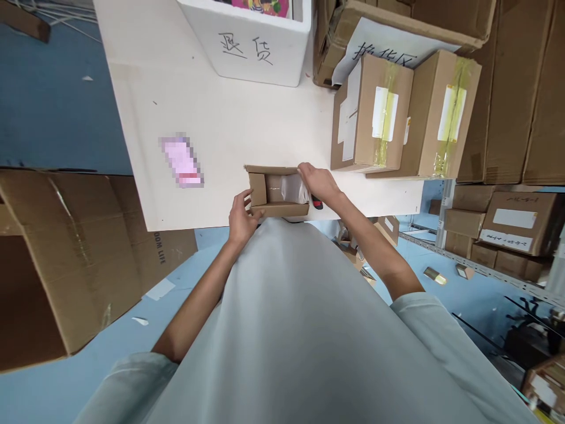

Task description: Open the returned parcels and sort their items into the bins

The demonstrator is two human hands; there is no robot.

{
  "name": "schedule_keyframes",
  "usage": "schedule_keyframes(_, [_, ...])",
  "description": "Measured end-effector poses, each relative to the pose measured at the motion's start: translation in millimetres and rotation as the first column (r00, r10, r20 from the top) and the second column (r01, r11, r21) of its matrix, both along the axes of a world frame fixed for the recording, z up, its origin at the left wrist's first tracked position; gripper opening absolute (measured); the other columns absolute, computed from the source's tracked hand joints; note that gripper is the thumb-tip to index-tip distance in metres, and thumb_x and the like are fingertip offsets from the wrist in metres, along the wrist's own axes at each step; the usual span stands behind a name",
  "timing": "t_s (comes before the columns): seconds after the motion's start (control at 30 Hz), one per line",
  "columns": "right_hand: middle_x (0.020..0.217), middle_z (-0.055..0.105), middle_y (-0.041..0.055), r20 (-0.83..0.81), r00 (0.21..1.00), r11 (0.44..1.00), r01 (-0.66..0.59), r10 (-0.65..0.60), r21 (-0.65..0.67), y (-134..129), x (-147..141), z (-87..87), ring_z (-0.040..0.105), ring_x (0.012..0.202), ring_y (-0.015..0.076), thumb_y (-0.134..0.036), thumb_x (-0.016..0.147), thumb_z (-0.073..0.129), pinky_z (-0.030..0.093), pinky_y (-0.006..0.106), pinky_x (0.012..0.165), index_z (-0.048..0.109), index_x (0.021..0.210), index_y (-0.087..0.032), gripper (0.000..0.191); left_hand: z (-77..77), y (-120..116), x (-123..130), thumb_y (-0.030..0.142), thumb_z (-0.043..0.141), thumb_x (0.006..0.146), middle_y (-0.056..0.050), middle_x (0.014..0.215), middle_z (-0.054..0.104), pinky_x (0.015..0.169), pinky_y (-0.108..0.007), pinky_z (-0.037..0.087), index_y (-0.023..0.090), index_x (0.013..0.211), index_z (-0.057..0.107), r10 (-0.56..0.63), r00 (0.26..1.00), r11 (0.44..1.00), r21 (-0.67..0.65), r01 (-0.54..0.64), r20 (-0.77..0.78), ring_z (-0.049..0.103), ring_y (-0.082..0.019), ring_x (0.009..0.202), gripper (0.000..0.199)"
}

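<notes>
Small box [280,209], open-topped, lies at the near edge of the tabletop [247,126], on the person's side of the foam bin [282,69]. Grip: left hand [242,219] grasps its left end, right hand [321,184] its right end. Risk, as judged: a slack grip or a tilt toward the body could tip the contents off the edge; a folding flap could snag the packet [291,188]. Count: one open box; one pale packet inside; one foam bin; two taped boxes [364,135], right of the bin and nearer; one pink item [183,162], blurred, left of the bin and nearer.
</notes>
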State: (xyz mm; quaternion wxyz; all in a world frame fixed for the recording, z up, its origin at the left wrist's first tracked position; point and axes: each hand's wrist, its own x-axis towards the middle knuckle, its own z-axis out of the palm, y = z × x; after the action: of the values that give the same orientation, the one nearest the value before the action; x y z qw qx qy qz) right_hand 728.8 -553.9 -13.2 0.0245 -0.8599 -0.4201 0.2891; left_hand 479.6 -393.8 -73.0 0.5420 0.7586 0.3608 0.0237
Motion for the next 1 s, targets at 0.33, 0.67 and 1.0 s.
schedule_keyframes(0.33, [0.116, 0.078, 0.0111, -0.205, 0.870, 0.866, 0.479, -0.448, 0.145, 3, 16, -46.8, 0.073, 0.111, 0.0318, -0.067, 0.114, 0.042, 0.057, 0.045, 0.101, 0.055, 0.155, -0.020, 0.064, 12.5, 11, 0, 0.031, 0.080, 0.088, -0.016, 0.153, 0.057, 0.119, -0.061, 0.053, 0.026, 0.140, 0.065, -0.170, 0.985, 0.966, 0.196, 0.166, 0.003, 0.061, -0.038, 0.142, 0.054])
schedule_keyframes(0.67, [0.149, 0.069, 0.0158, -0.274, 0.797, 0.732, 0.604, -0.539, 0.315, -50, -23, -21.9, 0.073, 0.121, 0.0243, -0.064, 0.117, 0.023, 0.058, 0.036, 0.106, 0.062, 0.155, -0.022, 0.069, 42.4, -31, 81, 0.057, 0.084, 0.090, -0.014, 0.105, 0.073, 0.107, -0.059, 0.055, 0.021, 0.115, 0.081, -0.398, 0.917, 0.890, 0.235, 0.390, -0.016, 0.069, -0.042, 0.113, 0.043])
schedule_keyframes(1.0, [0.130, 0.080, 0.0093, -0.552, 0.579, 0.482, 0.813, -0.601, 0.328, -95, -78, -34.2, 0.079, 0.084, 0.0210, -0.072, 0.109, 0.048, 0.066, 0.040, 0.090, 0.072, 0.136, -0.026, 0.058, 38.8, -41, 145, 0.060, 0.079, 0.094, -0.018, 0.112, 0.083, 0.095, -0.043, 0.055, 0.016, 0.109, 0.083, -0.458, 0.757, 0.825, 0.094, 0.557, -0.465, 0.076, -0.038, 0.109, 0.047])
